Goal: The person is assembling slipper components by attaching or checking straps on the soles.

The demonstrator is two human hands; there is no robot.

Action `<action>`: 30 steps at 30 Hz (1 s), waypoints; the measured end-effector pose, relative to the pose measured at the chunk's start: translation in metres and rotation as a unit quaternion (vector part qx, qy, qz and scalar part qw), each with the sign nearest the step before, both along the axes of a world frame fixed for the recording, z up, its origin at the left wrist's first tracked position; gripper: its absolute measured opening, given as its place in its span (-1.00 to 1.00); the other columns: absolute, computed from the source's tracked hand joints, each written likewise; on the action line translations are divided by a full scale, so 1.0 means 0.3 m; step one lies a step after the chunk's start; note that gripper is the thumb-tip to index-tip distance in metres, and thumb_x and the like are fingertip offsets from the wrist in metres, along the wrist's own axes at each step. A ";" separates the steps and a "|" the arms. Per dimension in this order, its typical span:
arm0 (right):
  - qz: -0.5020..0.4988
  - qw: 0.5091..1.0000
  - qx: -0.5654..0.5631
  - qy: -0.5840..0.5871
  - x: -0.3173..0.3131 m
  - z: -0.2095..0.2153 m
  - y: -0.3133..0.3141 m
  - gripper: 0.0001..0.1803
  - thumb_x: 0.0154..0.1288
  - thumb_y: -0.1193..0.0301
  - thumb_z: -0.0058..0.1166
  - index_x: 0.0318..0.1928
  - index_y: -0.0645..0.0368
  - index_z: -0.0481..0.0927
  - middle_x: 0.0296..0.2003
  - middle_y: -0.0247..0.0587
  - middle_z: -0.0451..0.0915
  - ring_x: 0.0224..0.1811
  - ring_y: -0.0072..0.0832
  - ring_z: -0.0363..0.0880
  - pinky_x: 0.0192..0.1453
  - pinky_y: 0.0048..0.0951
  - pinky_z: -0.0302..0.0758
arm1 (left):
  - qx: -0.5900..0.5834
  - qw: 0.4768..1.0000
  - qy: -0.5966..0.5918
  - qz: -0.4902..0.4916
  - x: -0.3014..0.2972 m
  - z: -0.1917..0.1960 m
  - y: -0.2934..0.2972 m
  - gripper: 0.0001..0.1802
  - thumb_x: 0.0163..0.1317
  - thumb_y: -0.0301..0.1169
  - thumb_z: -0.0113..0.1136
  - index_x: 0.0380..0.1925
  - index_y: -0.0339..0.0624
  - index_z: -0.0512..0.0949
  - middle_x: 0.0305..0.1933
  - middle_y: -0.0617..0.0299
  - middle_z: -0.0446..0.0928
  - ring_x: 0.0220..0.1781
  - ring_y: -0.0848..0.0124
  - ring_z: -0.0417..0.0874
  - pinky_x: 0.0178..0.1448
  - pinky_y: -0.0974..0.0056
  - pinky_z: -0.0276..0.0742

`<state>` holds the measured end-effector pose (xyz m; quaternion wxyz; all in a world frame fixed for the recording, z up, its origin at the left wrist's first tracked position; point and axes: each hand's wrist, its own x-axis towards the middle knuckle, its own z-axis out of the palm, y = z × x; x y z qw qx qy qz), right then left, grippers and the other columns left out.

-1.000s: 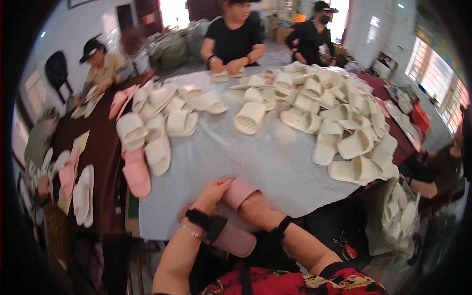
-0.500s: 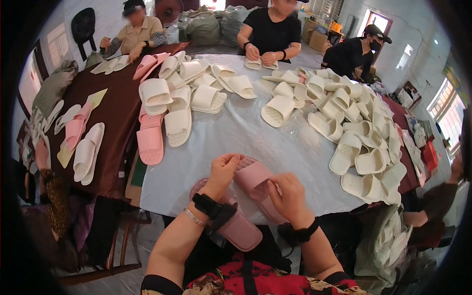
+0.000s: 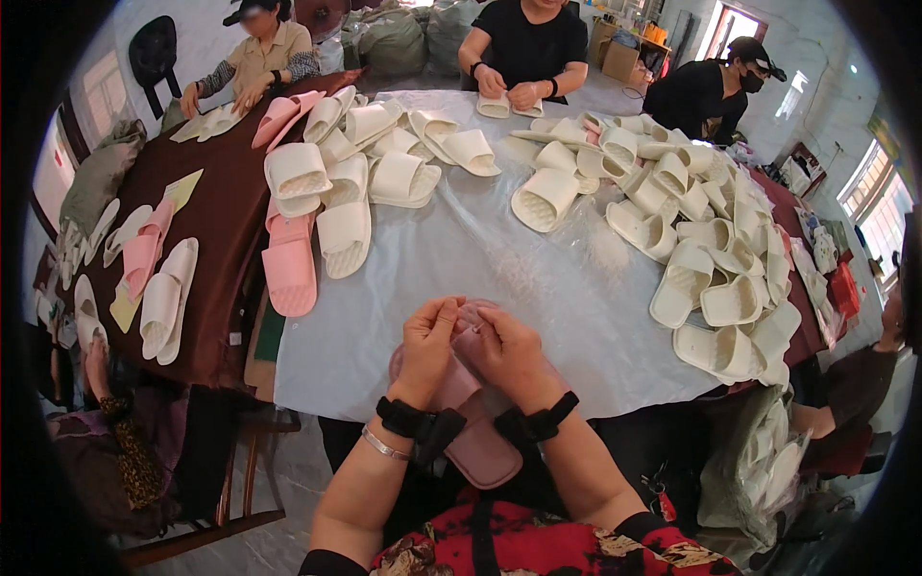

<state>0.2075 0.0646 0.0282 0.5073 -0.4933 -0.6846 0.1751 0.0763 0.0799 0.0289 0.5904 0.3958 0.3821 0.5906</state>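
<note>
A pair of dusky pink slippers (image 3: 486, 453) lies at the table's near edge, partly beneath my hands and wrists. My left hand (image 3: 428, 336) is closed in a pinch just above the end of one slipper. Close beside it, my right hand (image 3: 515, 348) also pinches, its fingertips almost meeting the left ones. Something small and pale shows between the fingertips, too small to name. Both wrists wear black bands, which cover part of the slippers.
Cream slippers (image 3: 732, 300) are heaped on the right of the sheet-covered table (image 3: 461, 254). More cream slippers (image 3: 344, 237) and a pink slipper (image 3: 289, 274) lie at left. A brown-covered table (image 3: 223, 278) adjoins. Co-workers (image 3: 529, 53) handle slippers around the tables.
My right hand has left the slipper's strap and moved left and up, to beside my left hand. The slippers have shifted slightly under my hands.
</note>
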 end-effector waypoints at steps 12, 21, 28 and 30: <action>0.041 0.996 0.080 -0.009 0.025 0.002 0.016 -0.77 0.17 0.67 0.06 -0.12 0.37 0.57 -0.33 0.02 0.60 -0.31 -0.19 0.61 -0.22 -0.37 0.54 | 0.201 0.943 0.265 0.014 -0.067 0.022 -0.053 -0.83 0.26 -0.53 0.12 -0.17 -0.33 0.60 -0.37 0.21 0.54 -0.39 0.47 0.51 -0.25 0.43 0.43; 0.078 0.990 0.115 -0.014 0.025 0.014 0.021 -0.81 0.10 0.62 0.14 -0.21 0.30 0.58 -0.36 -0.05 0.61 -0.29 -0.16 0.58 -0.17 -0.27 0.52 | 0.122 0.959 0.249 0.058 -0.049 -0.004 -0.094 -0.89 0.18 -0.49 0.23 -0.32 -0.31 0.59 -0.35 0.17 0.59 -0.30 0.43 0.59 -0.20 0.39 0.48; 0.094 0.988 0.125 -0.008 0.017 0.039 0.011 -0.82 0.08 0.60 0.20 -0.25 0.28 0.59 -0.38 -0.10 0.62 -0.31 -0.22 0.57 -0.23 -0.32 0.52 | 0.135 0.967 0.208 0.054 -0.053 -0.031 -0.093 -0.89 0.20 -0.48 0.22 -0.31 -0.28 0.57 -0.37 0.21 0.57 -0.36 0.47 0.56 -0.26 0.41 0.47; 0.096 0.987 0.124 -0.012 0.020 0.034 0.009 -0.82 0.07 0.60 0.21 -0.25 0.28 0.59 -0.38 -0.10 0.62 -0.31 -0.23 0.57 -0.24 -0.33 0.52 | 0.141 0.966 0.210 0.054 -0.056 -0.035 -0.093 -0.90 0.20 -0.49 0.22 -0.30 -0.28 0.56 -0.38 0.22 0.57 -0.37 0.48 0.55 -0.27 0.41 0.46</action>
